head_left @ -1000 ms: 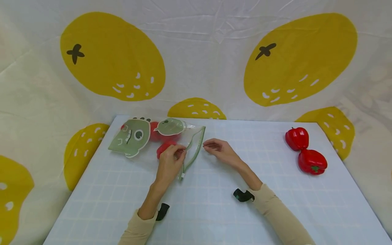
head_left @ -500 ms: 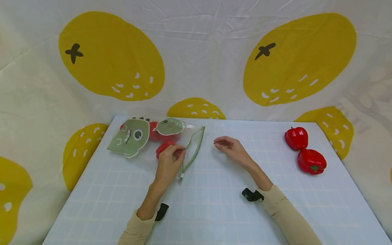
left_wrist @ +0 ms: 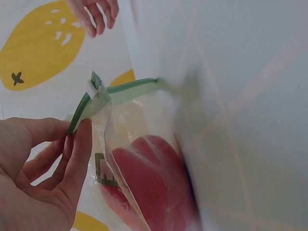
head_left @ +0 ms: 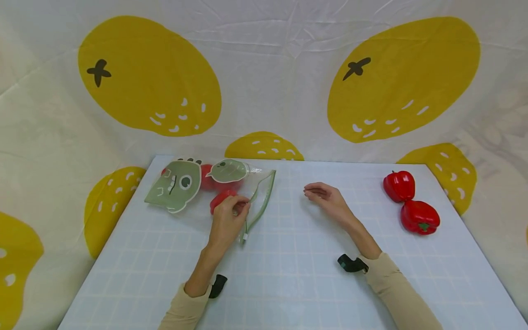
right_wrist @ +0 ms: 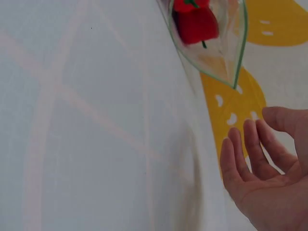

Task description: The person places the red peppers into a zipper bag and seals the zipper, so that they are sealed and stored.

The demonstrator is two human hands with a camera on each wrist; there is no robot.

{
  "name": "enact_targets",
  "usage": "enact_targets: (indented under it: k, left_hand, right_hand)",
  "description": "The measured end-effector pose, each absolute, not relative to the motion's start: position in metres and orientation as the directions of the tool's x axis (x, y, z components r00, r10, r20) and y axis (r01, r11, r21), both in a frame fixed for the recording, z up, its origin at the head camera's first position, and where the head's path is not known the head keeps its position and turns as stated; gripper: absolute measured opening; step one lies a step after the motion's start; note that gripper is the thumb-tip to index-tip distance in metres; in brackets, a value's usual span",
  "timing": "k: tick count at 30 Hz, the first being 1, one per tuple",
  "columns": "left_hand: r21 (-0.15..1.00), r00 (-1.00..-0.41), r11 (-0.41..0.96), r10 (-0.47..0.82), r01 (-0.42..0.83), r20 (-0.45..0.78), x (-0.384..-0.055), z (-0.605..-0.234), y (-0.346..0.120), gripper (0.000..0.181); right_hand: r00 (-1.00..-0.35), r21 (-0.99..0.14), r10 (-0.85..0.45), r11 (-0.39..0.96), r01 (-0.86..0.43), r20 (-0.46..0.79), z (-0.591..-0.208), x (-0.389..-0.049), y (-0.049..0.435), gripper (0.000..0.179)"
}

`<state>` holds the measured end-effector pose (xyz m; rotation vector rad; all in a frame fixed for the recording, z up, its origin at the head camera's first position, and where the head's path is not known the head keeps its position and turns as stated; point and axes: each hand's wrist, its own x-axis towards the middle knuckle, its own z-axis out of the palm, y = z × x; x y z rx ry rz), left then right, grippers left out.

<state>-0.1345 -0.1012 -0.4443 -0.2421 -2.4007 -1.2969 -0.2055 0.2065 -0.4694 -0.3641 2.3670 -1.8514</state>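
The left hand pinches the green edge of a clear plastic bag with green print, lying on the left of the pale-blue checked table, red bell peppers inside. If this grip slips, its mouth could sag closed. The right hand, loose and holding nothing, is farther from the bag than earlier.

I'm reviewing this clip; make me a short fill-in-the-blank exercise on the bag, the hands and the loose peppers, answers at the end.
1. The left hand pinches an edge strip whose colour is ____.
2. The right hand holds ____.
3. Outside the clear bag, the number of red peppers on the table is ____.
4. The bag's mouth faces toward the person's ____ side.

Missing words: green; nothing; two; right.
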Motion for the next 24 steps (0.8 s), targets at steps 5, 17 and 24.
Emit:
enact_targets:
  k: [5,17,24]
  left_hand:
    - [0.769,-0.914,0.555,-0.039,0.317,0.405,-0.134,-0.444,-0.101,0.012]
    - [0.772,-0.914,0.55,-0.041,0.317,0.404,-0.133,-0.443,-0.101,0.012]
    - [0.767,-0.905,0.549,-0.044,0.332,0.423,-0.135,-0.444,-0.099,0.011]
  right_hand:
    - [-0.971,-0.972,-0.23,0.21,-0.108,0.058,-0.472,-0.205,0.219,0.037]
    - [-0.988,-0.955,-0.14,0.279,-0.096,0.059,-0.471,-0.203,0.245,0.042]
    - [-0.996,-0.939,-0.075,0.335,-0.07,0.048,-0.466,-0.197,0.263,0.044]
